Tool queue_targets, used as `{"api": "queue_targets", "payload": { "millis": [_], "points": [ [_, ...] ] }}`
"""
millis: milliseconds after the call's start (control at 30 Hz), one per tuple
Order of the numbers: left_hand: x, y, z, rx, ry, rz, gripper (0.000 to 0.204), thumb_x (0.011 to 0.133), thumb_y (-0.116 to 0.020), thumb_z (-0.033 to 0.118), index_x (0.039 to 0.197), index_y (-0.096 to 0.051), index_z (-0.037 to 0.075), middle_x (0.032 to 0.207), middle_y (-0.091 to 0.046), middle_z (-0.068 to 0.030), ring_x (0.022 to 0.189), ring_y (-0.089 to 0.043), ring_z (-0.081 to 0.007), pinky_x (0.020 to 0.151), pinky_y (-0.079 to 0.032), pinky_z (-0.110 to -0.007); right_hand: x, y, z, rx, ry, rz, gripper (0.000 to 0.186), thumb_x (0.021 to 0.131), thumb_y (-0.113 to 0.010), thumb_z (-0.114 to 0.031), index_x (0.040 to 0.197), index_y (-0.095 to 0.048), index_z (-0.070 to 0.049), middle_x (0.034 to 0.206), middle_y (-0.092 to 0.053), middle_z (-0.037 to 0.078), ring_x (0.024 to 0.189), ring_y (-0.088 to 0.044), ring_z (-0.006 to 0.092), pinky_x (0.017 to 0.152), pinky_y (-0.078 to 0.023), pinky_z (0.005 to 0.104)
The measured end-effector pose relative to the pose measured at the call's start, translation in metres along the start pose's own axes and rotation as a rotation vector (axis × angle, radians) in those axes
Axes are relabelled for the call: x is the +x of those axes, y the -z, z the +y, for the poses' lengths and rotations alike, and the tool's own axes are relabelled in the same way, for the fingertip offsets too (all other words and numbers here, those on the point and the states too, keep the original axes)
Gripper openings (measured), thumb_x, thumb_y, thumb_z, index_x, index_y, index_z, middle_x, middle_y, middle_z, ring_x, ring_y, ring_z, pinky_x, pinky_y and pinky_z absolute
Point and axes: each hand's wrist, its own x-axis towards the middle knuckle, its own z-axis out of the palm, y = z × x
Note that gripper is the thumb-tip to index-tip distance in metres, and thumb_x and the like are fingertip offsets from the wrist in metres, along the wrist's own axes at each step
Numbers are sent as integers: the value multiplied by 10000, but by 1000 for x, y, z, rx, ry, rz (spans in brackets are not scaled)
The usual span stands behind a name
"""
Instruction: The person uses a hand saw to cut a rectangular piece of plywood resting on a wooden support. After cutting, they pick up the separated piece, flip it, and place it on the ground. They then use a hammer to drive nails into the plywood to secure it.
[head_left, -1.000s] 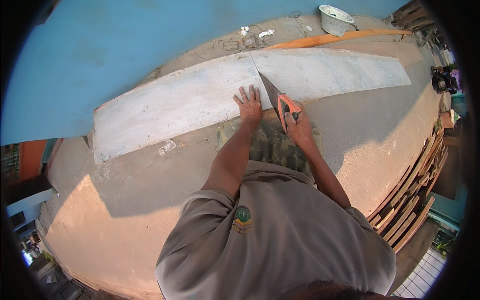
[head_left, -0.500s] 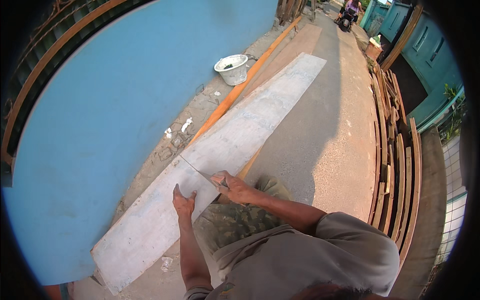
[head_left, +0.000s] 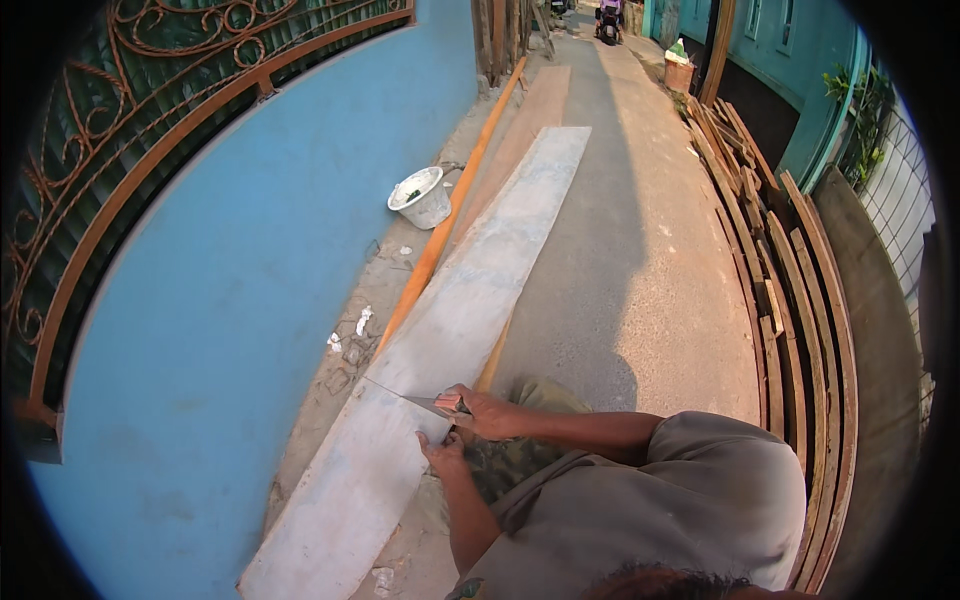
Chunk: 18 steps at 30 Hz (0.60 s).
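Note:
A long white-painted board (head_left: 500, 240) slants from lower left toward the far middle. A thin dark line crosses it, and a handsaw (head_left: 424, 404) lies along that line with its blade at the near edge. My right hand (head_left: 482, 412) is closed round the saw's handle, most of which the fingers hide. Just below the saw, my left hand (head_left: 446, 454) grips the board's near edge, thumb on the top face; its other fingers are partly hidden.
A white bucket (head_left: 428, 210) tilts beside an orange strip of wood (head_left: 432, 255) along the blue wall (head_left: 220, 300). At right lies a stack of timber (head_left: 790, 290). A brown board (head_left: 540, 105) lies farther off. A person on a motorbike (head_left: 608, 22) is up the lane.
My left hand has moved from the board's top face to its near edge, closer to the saw. The saw stays at the line. My view has turned, shifting the scene.

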Motion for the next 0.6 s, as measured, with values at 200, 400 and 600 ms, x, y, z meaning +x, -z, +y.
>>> {"api": "queue_targets", "payload": {
  "millis": [200, 400, 600],
  "points": [
    [1, 3, 9, 55, -202, -10, 539, 845, -655, 575, 1198, -568, 177, 1036, -601, 22, 869, -508, -139, 658, -299, -287, -123, 81, -76, 93, -161, -44, 536, 964, -549, -252, 1393, -380, 22, 1224, -598, 229, 1135, -597, 311, 962, -457, 408],
    [-29, -14, -19, 178, -304, 61, 433, 909, -640, 473, 1259, -562, 231, 1185, -606, -2, 1047, -580, -266, 725, -365, -347, -185, 60, -21, 214, 106, 236, 389, 957, -578, -173, 1305, -533, -5, 1100, -640, 132, 1019, -593, 181, 888, -472, 337],
    [-25, -18, -8, 151, -283, 26, 428, 923, -613, 487, 1249, -559, 215, 1184, -588, -32, 1038, -583, -274, 765, -378, -361, -119, 8, 24, 337, 23, 262, 318, 926, -626, -164, 1210, -604, -23, 921, -647, 72, 838, -581, 122, 763, -484, 293]
  ]
}}
